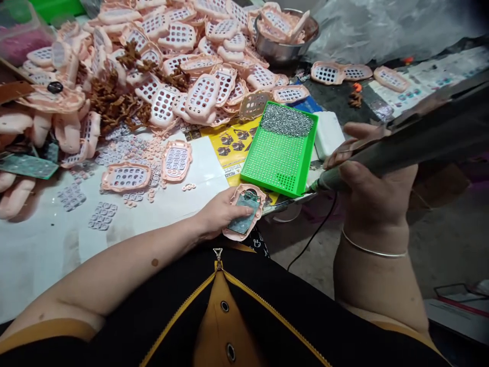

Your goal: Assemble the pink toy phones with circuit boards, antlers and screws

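Note:
My left hand (218, 213) grips a pink plastic shell half (260, 196) close to my body, its thumb pressed on the green circuit board (240, 224) inside. My right hand (376, 196) is wrapped around a dark, thick electric screwdriver (405, 130), held slanting down to the left. The tool's narrow tip is by the near right corner of a green perforated tray (277, 158); whether they touch I cannot tell. Small silver screws (286, 121) lie heaped at the tray's far end.
A large pile of pink shells (202, 97) covers the table's back, beside a metal bowl (284, 48) of more shells. Brown pieces (110, 102), grey keypads (102, 216) and circuit boards (28, 165) lie left. A white block (329, 133) stands by the tray. A black cable (317, 232) hangs below.

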Demonstrator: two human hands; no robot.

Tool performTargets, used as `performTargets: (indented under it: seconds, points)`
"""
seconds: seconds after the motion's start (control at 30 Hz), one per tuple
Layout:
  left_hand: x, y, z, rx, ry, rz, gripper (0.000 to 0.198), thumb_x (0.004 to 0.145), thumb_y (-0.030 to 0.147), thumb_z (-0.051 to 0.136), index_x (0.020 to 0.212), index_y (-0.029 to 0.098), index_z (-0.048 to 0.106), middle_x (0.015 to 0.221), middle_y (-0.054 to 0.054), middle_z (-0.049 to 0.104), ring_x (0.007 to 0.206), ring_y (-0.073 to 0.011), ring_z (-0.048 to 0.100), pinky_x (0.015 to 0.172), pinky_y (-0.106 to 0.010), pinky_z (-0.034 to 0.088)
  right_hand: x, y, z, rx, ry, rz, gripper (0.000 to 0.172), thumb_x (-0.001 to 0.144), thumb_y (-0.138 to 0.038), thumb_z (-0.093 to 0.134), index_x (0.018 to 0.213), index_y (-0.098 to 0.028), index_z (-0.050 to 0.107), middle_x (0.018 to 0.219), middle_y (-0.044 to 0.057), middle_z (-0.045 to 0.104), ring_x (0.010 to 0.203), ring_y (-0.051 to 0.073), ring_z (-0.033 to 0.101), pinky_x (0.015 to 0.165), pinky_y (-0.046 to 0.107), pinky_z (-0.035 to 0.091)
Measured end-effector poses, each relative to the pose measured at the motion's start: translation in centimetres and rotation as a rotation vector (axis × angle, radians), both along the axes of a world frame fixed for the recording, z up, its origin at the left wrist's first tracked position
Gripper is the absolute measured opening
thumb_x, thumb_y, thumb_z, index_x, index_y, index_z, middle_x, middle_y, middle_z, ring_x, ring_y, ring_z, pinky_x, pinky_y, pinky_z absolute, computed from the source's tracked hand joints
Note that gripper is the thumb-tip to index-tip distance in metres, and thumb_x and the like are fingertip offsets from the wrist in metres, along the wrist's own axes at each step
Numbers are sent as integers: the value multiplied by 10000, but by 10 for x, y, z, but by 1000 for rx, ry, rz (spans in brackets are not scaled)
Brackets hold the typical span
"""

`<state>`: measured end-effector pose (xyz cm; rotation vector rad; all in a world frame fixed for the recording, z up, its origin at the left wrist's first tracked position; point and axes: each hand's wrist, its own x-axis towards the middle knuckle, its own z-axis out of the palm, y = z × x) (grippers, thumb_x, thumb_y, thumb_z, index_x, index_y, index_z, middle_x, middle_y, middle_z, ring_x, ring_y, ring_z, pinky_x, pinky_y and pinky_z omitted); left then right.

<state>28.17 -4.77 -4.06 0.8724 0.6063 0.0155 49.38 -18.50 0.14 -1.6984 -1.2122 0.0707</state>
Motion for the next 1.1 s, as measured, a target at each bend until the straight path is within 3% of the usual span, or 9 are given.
performTargets:
  seconds: [0.07, 0.13, 0.27, 0.43, 0.63, 0.8, 1.0, 1.1]
  points:
    - [2, -4, -9, 26, 20, -7, 436, 657, 201, 796, 1052, 158, 617, 878, -43, 704, 687, -142, 633, 674, -276, 489, -1, 11, -3, 198, 109, -9, 337, 838, -546, 631, 1112, -353, 591, 786, 32, 559, 644, 233, 608, 600, 435, 536]
    - [2, -6, -12, 41, 27, -2, 468, 674, 223, 796, 1098, 162, 608, 921, -52, 708, 728, -151, 642, 686, -274, 492, -1, 21, -8, 266, 136, -28, 339, 827, -533, 638, 1101, -343, 579, 766, 26, 548, 566, 209, 572, 531, 414, 508]
    - [3, -4, -9, 19, 60, -12, 479, 688, 236, 790, 1120, 159, 599, 917, -56, 704, 717, -149, 639, 652, -259, 485, 0, 29, -23, 249, 102, -119, 435, 856, -588, 548, 1227, -370, 485, 911, 56, 617, 536, 218, 572, 514, 464, 508]
    - [8, -2, -4, 18, 127, -23, 488, 686, 236, 796, 1123, 156, 594, 921, -60, 714, 698, -148, 642, 645, -258, 488, 3, 30, -34, 270, 90, -149, 368, 873, -571, 512, 1187, -384, 459, 999, 60, 598, 542, 212, 553, 524, 492, 495]
    - [8, 0, -3, 23, 139, -39, 456, 689, 261, 808, 1086, 166, 604, 888, -49, 718, 669, -142, 637, 645, -263, 494, 6, 37, -41, 398, 185, -130, 381, 807, -569, 611, 1051, -323, 452, 798, -8, 522, 477, 143, 486, 462, 386, 491]
    - [9, -1, -3, 10, 138, -43, 434, 697, 266, 810, 1063, 165, 600, 881, -43, 719, 659, -132, 636, 645, -256, 496, 7, 37, -48, 313, 130, -144, 381, 843, -600, 566, 1081, -322, 457, 773, -11, 504, 499, 154, 520, 494, 398, 531]
    - [10, 0, -1, 16, 148, -42, 467, 687, 271, 815, 1085, 157, 598, 896, -53, 719, 686, -143, 645, 644, -258, 501, 8, 36, -51, 241, 49, -101, 357, 898, -562, 519, 1167, -338, 447, 909, 30, 550, 562, 169, 545, 525, 418, 514]
    - [11, -1, 1, 1, 163, -23, 457, 676, 255, 812, 1071, 161, 602, 874, -47, 718, 673, -142, 643, 642, -261, 502, 5, 35, -40, 333, 66, -25, 266, 908, -487, 545, 1145, -382, 485, 939, 29, 546, 566, 172, 524, 546, 426, 484]
